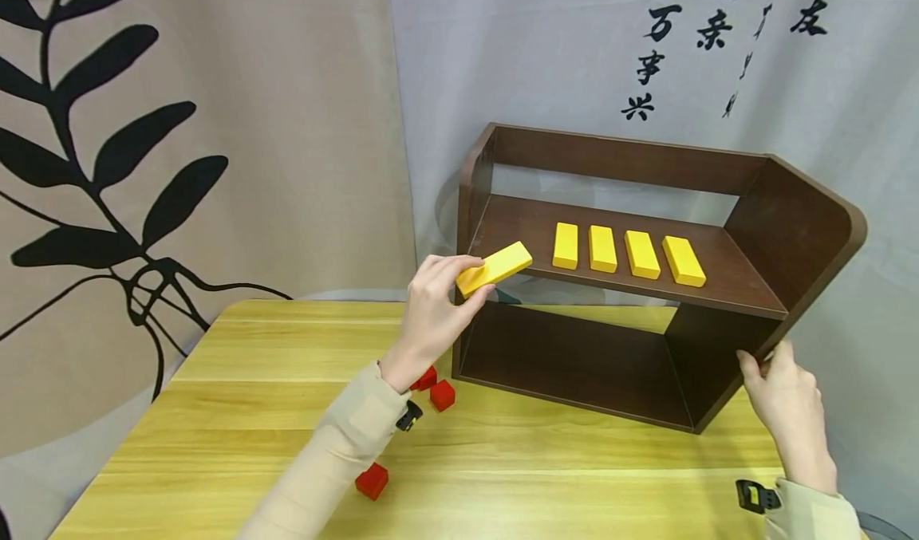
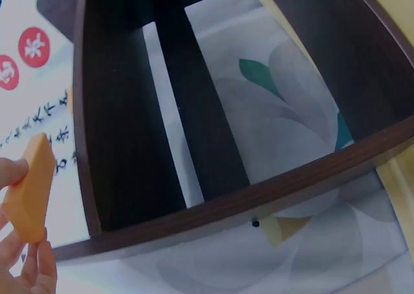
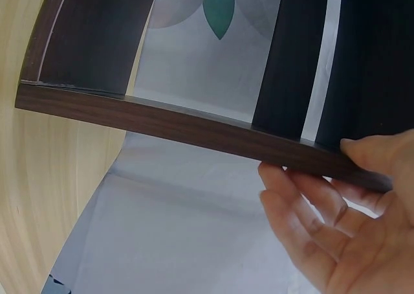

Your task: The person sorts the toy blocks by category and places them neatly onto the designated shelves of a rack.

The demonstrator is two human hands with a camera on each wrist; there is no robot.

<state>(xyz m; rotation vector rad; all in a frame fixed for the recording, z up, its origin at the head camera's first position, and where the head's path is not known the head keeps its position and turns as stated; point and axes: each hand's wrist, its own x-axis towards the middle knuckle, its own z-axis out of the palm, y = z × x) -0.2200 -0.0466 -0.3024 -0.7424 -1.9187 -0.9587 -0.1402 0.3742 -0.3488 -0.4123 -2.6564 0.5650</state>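
Note:
My left hand (image 1: pixel 434 309) pinches a yellow rectangular block (image 1: pixel 495 270) between thumb and fingers, in front of the left end of a dark brown two-tier shelf (image 1: pixel 632 153). In the left wrist view that block (image 2: pixel 32 190) looks orange and lies beside the shelf's side panel. Several like yellow blocks (image 1: pixel 601 249) lie in a spaced row on the upper board. At the shelf's other end, my right hand (image 1: pixel 793 412) grips the front edge of the right side panel, thumb on the inner side and fingers outside, as the right wrist view shows.
The shelf stands on a yellow wood-grain table (image 1: pixel 287 364). Red cubes lie on it near my left forearm: one red cube (image 1: pixel 442 395) by the shelf's front left corner, another red cube (image 1: pixel 372 481) closer to me. A printed curtain (image 1: pixel 301 125) hangs behind.

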